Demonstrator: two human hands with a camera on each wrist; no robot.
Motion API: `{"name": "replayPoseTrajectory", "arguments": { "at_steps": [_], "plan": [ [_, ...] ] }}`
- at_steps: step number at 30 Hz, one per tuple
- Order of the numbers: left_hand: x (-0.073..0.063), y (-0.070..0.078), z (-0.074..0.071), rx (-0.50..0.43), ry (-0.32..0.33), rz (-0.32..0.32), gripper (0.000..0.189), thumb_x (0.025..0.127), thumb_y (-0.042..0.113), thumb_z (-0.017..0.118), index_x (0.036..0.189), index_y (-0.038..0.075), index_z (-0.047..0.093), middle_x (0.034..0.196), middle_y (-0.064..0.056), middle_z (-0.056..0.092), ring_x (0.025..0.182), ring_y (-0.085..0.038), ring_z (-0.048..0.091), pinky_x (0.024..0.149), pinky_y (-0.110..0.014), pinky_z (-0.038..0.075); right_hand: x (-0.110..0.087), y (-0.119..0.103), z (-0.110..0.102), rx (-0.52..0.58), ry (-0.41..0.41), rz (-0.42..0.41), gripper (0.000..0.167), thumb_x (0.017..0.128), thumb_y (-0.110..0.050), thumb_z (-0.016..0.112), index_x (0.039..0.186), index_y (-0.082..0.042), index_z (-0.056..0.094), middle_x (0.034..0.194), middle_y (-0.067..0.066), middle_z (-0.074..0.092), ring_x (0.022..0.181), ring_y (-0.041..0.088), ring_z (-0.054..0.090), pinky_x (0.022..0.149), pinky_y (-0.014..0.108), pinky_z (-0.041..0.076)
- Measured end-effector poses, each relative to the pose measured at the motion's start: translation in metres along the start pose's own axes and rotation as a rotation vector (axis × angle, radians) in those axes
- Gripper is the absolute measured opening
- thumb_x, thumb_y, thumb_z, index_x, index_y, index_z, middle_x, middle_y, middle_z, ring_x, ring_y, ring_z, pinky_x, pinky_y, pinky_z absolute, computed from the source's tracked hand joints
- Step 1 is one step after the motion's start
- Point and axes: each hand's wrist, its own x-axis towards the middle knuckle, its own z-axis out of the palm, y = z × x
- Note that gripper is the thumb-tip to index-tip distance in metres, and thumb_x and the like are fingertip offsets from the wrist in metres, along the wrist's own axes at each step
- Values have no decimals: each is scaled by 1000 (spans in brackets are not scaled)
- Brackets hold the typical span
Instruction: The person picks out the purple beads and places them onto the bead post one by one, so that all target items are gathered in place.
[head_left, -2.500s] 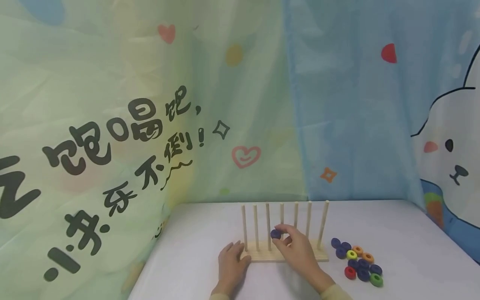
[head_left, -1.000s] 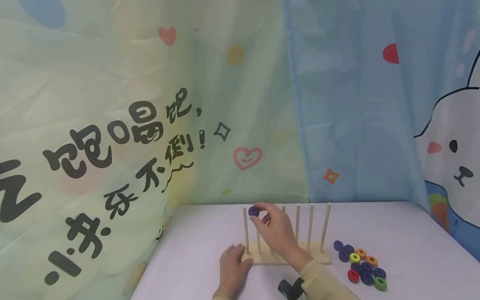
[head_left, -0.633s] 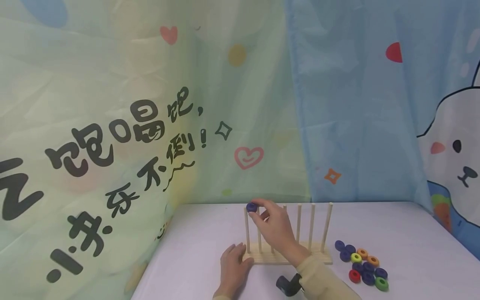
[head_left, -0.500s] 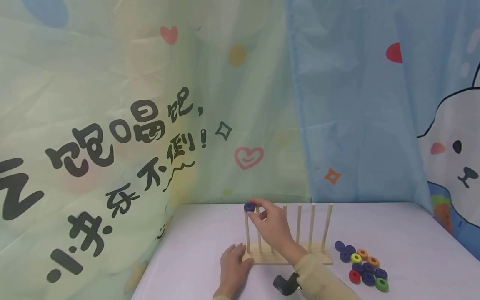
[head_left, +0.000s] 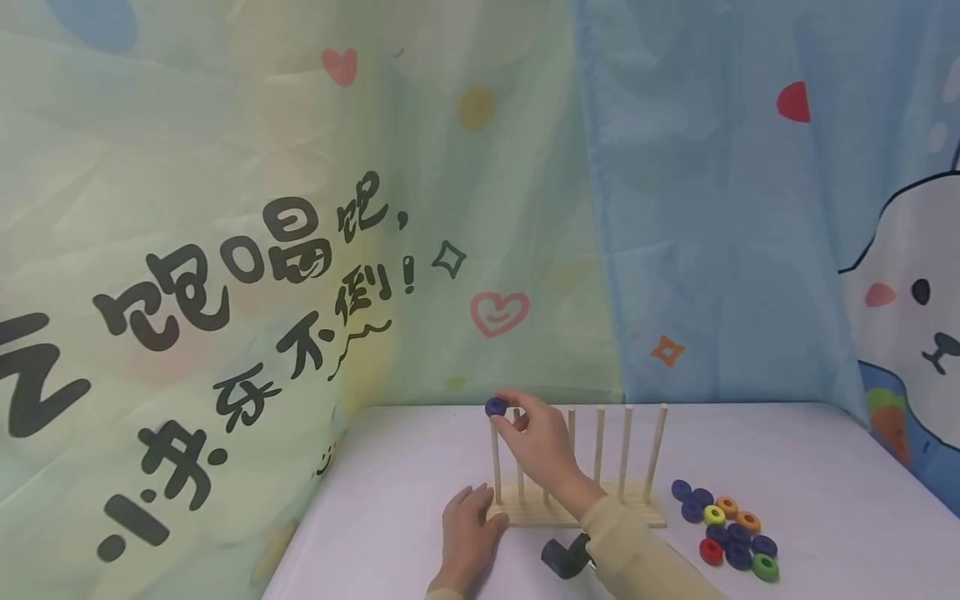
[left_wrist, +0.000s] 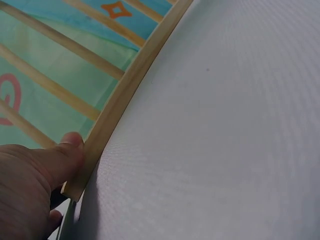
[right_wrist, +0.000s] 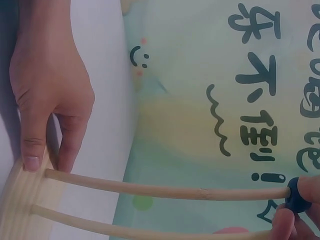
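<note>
A wooden peg stand (head_left: 528, 515) with several upright pegs stands on the white table. My left hand (head_left: 468, 533) grips the left end of its base; in the left wrist view the thumb (left_wrist: 67, 155) presses on the base's edge (left_wrist: 120, 92). Between thumb and fingers, my right hand (head_left: 543, 442) pinches a dark blue ring (head_left: 495, 407) at the tip of the leftmost peg (head_left: 496, 467). Seen from the right wrist, the ring (right_wrist: 299, 196) meets the end of that peg (right_wrist: 200, 193); whether it is threaded on, I cannot tell.
Right of the stand lies a loose group of rings: several dark blue ones (head_left: 738, 557), two orange (head_left: 748, 522), a yellow (head_left: 714, 515), a red (head_left: 711, 551) and a green (head_left: 765, 567). A dark device (head_left: 558, 558) shows below the right wrist. Printed curtains (head_left: 487, 208) hang behind.
My right hand has carried the blue ring up and leftward, from in front of the middle pegs to the leftmost peg's tip. The left hand keeps its hold on the base.
</note>
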Motion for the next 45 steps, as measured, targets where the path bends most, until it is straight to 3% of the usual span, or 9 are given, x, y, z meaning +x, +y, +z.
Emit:
{"name": "replayPoseTrajectory", "arguments": {
  "at_steps": [10, 18, 29, 37, 45],
  "plan": [
    [-1, 3, -1, 7, -5, 5, 45, 81, 31, 75, 121, 12, 67, 132, -5, 63, 131, -34, 47, 111, -59, 30, 5, -4, 3, -87, -68, -8, 29, 84, -15, 75, 113, -14, 70, 100, -2, 71, 60, 5, 51, 54, 22, 44],
    [0, 1, 1, 46, -3, 3, 45, 82, 33, 74, 122, 13, 66, 133, -5, 62, 131, -33, 47, 111, -58, 30, 4, 2, 7, -128, -73, -6, 27, 82, -18, 77, 107, -12, 70, 94, -3, 71, 56, 6, 46, 52, 24, 40],
    [-3, 3, -1, 4, 38, 41, 43, 81, 28, 76, 119, 11, 68, 130, -6, 64, 128, -34, 50, 109, -60, 31, 0, 10, 9, -145, -95, 10, 25, 83, -21, 77, 106, -14, 69, 92, -5, 70, 56, 7, 45, 52, 24, 39],
    [-2, 5, -2, -1, 33, 22, 42, 82, 27, 75, 119, 11, 67, 130, -6, 64, 130, -33, 48, 110, -59, 31, -2, 10, 9, -152, -92, 12, 28, 84, -23, 76, 109, -13, 68, 96, -1, 70, 57, 7, 47, 52, 23, 40],
    [-1, 6, -2, 16, 28, 28, 40, 80, 25, 76, 119, 20, 68, 129, -6, 64, 128, -35, 50, 108, -61, 32, -5, 11, 8, -86, -48, 0, 29, 86, -20, 74, 113, -13, 67, 105, 1, 69, 60, 5, 50, 51, 21, 43]
  ]
}}
